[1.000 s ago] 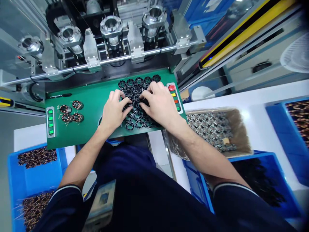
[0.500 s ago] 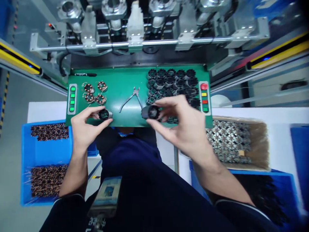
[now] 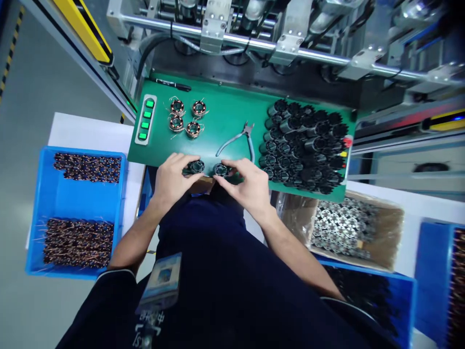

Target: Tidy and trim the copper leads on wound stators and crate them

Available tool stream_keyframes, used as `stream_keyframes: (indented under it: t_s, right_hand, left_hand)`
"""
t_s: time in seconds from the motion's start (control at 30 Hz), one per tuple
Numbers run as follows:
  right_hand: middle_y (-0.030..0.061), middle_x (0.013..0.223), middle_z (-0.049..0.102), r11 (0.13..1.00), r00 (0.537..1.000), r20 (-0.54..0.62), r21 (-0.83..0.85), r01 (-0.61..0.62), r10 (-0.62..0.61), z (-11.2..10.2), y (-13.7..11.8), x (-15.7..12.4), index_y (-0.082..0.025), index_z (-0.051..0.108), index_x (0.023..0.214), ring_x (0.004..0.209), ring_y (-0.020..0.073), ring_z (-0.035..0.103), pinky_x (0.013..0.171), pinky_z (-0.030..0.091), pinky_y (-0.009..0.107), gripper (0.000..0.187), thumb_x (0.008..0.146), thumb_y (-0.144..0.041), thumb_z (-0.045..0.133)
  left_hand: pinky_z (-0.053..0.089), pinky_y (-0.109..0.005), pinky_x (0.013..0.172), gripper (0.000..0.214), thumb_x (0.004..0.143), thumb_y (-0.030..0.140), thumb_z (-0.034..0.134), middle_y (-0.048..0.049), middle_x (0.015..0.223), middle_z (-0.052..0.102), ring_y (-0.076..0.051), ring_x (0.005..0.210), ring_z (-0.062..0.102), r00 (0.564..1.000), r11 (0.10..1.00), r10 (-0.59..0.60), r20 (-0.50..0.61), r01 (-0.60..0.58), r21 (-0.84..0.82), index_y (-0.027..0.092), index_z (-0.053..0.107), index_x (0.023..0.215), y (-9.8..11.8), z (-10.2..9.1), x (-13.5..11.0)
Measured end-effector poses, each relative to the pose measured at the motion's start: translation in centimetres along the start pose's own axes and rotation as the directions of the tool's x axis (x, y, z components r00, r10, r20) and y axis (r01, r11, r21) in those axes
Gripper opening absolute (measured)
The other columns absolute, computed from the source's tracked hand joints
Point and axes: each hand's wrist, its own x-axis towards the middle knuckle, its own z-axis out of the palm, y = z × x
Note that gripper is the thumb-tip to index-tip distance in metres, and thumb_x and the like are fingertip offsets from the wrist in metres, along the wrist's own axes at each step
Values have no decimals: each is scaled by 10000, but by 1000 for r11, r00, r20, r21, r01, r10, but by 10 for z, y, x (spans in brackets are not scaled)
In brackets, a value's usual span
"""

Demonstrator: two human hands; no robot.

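My left hand (image 3: 173, 178) grips a small black ring-shaped part (image 3: 195, 166) at the near edge of the green work panel (image 3: 225, 114). Close beside it, my right hand (image 3: 249, 184) holds a second black ring part (image 3: 221, 169) against the same edge. A pair of cutters (image 3: 240, 139) lies just behind the two parts. A heap of black ring parts (image 3: 303, 145) covers the panel's right side. Several copper-wound parts (image 3: 186, 116) sit at the panel's back left.
A winding machine with metal clamps (image 3: 254, 29) stands behind the panel. A blue bin (image 3: 69, 203) with copper-wound parts is at the left. A cardboard box (image 3: 385, 237) of silvery rings and another blue bin (image 3: 403, 295) are at the right. Green buttons (image 3: 146, 118) sit on the panel's left.
Both hands left the black heap, each took one ring part, and brought them down together to the panel's near edge. The view swung to the left.
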Motion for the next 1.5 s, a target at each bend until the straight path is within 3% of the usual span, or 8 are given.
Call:
stream_keyframes:
  t_s: [0.27, 0.43, 0.6, 0.87, 1.07, 1.2, 1.33, 1.5]
  right_hand:
    - [29, 981, 804, 986, 997, -70, 162, -33, 45, -18, -7, -1, -256, 701, 1205, 776, 206, 774, 744, 701, 370, 394, 927, -474, 875]
    - [32, 1037, 800, 991, 997, -73, 130, 41, -32, -29, -19, -6, -289, 790, 1342, 846, 213, 737, 858, 687, 431, 364, 991, -386, 800]
    - [95, 1235, 837, 996, 983, -174, 68, 62, -49, -12, -18, -13, -267, 755, 1361, 1020, 271, 804, 938, 711, 480, 393, 996, -385, 841]
    - [91, 1160, 812, 995, 980, -172, -25, 94, -97, 22, 7, -10, -205, 768, 1342, 1065, 253, 779, 991, 689, 477, 350, 1115, -471, 772]
    - [80, 1068, 829, 977, 973, -104, -75, 201, -208, 1, 4, -1, -211, 761, 1289, 934, 244, 786, 859, 699, 427, 269, 1118, -418, 751]
    - [103, 1284, 856, 950, 950, -111, -155, 272, -291, -65, -10, 66, -275, 757, 1350, 1144, 332, 819, 1017, 707, 552, 302, 1052, -321, 783]
    - [74, 1342, 826, 927, 941, -157, -282, 247, -299, -134, -27, 194, -321, 758, 1317, 1036, 282, 788, 1036, 694, 529, 481, 881, -178, 899]
    - [117, 1336, 790, 851, 966, -76, -493, 180, -248, -148, -19, 347, -139, 756, 1336, 1241, 255, 764, 1148, 644, 543, 364, 1095, -403, 825]
  left_hand:
    - [714, -351, 986, 435, 1031, 277, 844, -66, 1292, 816, -201, 1082, 833, 999, 976, 47, -10, -49, -213, 259, 652, 1421, 12, -9, -1]
    - [662, -496, 1165, 303, 1068, 341, 810, -65, 1310, 819, -279, 1272, 778, 995, 977, 61, -83, -76, -201, 271, 725, 1350, 18, -26, -1]
    - [704, -412, 1061, 602, 1007, 387, 904, -74, 1370, 837, -250, 1189, 835, 996, 982, 27, -84, -42, -185, 271, 671, 1549, 11, -20, -2]
    - [576, -510, 1059, 364, 895, 389, 1011, -49, 1116, 876, -320, 1128, 748, 997, 999, -1, -77, 4, 47, 306, 870, 1221, -8, 2, 0]
    - [579, -425, 878, 308, 867, 339, 1010, -19, 983, 856, -255, 889, 729, 998, 996, 68, 5, -68, 63, 294, 882, 1144, -3, -16, 5]
    - [635, -388, 864, 407, 929, 382, 946, -9, 1219, 876, -187, 834, 733, 989, 989, 145, -14, -145, 18, 299, 854, 1317, 11, -64, 75]
    - [659, -378, 915, 553, 797, 352, 1054, 47, 1183, 871, -162, 895, 728, 971, 976, 206, -120, -195, 95, 262, 842, 1300, 29, -121, 206]
    - [656, -363, 985, 638, 798, 401, 1121, 69, 1242, 868, -63, 796, 590, 997, 978, 35, -72, -19, 208, 153, 759, 1260, 25, -144, 363]
